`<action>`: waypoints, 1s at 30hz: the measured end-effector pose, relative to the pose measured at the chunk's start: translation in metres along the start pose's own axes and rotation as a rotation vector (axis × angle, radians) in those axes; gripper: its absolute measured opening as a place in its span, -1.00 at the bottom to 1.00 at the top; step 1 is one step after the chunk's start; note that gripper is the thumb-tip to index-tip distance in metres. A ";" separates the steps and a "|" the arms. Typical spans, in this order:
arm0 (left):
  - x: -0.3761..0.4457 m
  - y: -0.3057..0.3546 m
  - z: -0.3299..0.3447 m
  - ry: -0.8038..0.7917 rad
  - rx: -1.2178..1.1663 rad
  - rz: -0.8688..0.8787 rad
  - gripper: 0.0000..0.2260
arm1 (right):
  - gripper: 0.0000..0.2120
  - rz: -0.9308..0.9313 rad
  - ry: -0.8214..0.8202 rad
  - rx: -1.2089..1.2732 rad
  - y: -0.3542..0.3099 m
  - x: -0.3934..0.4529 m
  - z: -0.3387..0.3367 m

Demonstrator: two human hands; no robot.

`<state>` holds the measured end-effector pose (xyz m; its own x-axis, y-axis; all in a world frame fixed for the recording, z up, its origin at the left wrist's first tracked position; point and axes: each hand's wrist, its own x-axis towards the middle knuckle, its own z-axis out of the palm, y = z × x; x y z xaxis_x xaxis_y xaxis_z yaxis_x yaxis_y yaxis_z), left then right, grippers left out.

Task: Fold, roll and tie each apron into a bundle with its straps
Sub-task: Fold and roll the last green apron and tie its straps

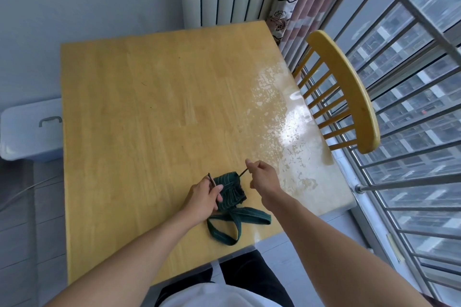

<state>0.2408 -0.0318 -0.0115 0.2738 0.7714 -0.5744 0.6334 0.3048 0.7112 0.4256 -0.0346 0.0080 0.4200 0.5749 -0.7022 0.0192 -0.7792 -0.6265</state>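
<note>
Head view: a rolled dark green striped fabric apron bundle (230,190) is seen near the wooden table's (139,107) front edge, between both hands. One thin brown strap end (211,179) is pinched by the left hand (203,198), another (244,172) by the right hand (264,177). Its wide green loop strap (234,224) is laid flat in front.

Left hand (203,198): covers the near-left side of the rolled apron (230,192).
Strap ends: thin, too small to tell any knot (both pinched).
White box (30,129): partly hidden behind the table (139,97).
</note>
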 end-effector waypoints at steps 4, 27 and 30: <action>0.002 0.000 0.004 -0.002 0.122 0.066 -0.82 | -0.74 0.125 0.096 0.016 0.006 0.008 -0.010; 0.019 0.013 0.010 -0.155 -0.187 0.080 -0.85 | -0.86 -0.490 -0.311 -0.467 -0.042 -0.006 -0.003; 0.019 0.013 0.012 -0.116 -0.186 0.057 -0.72 | -0.57 -0.443 -0.222 -0.390 -0.033 -0.004 -0.003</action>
<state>0.2627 -0.0201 -0.0179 0.3937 0.7240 -0.5665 0.4729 0.3689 0.8002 0.4256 -0.0117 0.0325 0.0984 0.8694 -0.4841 0.4951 -0.4648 -0.7341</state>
